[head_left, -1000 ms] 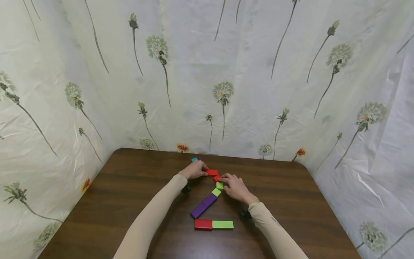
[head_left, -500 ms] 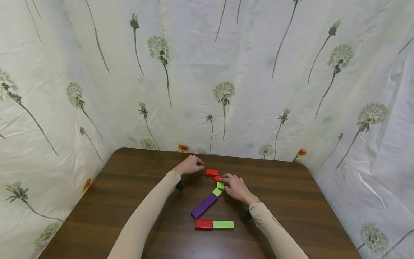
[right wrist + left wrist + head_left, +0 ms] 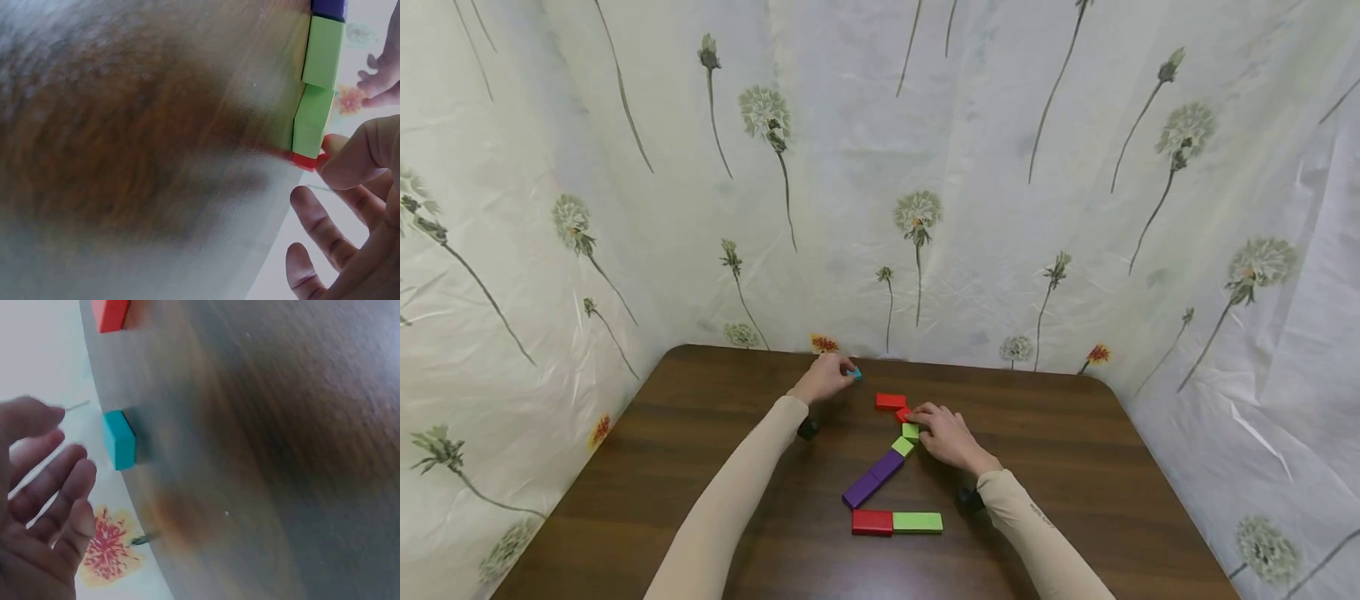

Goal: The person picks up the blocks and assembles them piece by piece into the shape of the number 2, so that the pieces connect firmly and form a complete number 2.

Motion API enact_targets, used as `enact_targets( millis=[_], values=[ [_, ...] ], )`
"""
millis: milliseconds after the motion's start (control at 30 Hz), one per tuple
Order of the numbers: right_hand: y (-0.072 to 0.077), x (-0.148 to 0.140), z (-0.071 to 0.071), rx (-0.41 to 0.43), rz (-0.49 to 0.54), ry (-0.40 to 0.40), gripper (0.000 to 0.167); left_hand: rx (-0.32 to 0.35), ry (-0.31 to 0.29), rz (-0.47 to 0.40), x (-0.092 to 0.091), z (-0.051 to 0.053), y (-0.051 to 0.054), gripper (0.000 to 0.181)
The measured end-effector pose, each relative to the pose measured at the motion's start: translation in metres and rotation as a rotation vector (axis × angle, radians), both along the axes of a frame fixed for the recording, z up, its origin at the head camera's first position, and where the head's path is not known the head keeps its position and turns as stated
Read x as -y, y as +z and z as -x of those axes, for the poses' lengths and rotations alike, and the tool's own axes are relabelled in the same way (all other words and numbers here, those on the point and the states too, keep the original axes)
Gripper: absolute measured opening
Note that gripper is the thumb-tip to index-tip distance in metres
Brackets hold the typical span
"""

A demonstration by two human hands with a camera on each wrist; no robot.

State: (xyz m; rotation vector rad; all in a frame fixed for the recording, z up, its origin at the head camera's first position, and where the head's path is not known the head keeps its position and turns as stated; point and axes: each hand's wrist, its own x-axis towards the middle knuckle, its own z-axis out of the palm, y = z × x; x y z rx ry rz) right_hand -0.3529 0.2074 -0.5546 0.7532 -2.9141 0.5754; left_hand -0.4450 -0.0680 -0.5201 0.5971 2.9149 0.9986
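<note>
My left hand (image 3: 824, 377) is at the table's far side, by a small blue block (image 3: 854, 373). In the left wrist view the thumb and loosely bent fingers stand a little apart from this blue block (image 3: 120, 440). My right hand (image 3: 951, 435) reaches with its fingertips to a small red block (image 3: 903, 414). The right wrist view shows index finger and thumb at the end of that red block (image 3: 304, 161), while the other fingers spread free. A green block (image 3: 910, 431) adjoins the red one, followed by another green block (image 3: 902, 447).
A longer red block (image 3: 891, 402) lies between the hands. Two purple blocks (image 3: 873, 478) run diagonally toward a dark red block (image 3: 872, 522) and a long green block (image 3: 917, 522) in front. The brown table (image 3: 1045, 417) ends at a flower-printed curtain (image 3: 970, 208).
My left hand has left the longer red block and moved left and back to the blue block. My right hand has stayed at the small red block.
</note>
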Motion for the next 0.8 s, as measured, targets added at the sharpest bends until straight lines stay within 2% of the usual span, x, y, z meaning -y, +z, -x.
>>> enact_targets(
  millis=[133, 267, 533, 800],
  values=[
    [0.001, 0.000, -0.001, 0.004, 0.008, -0.002, 0.039, 0.002, 0.087, 0.005, 0.004, 0.001, -0.001, 0.024],
    [0.002, 0.001, -0.003, 0.017, 0.009, -0.011, 0.040, -0.003, 0.130, 0.026, 0.006, 0.001, -0.004, 0.028],
    [0.002, 0.001, -0.003, 0.031, 0.005, -0.023, 0.041, -0.007, 0.169, 0.109, 0.006, 0.005, -0.015, 0.035],
    [0.002, 0.000, -0.003, 0.016, 0.003, -0.002, 0.040, 0.042, 0.150, 0.134, 0.001, 0.009, -0.022, 0.053]
  ],
)
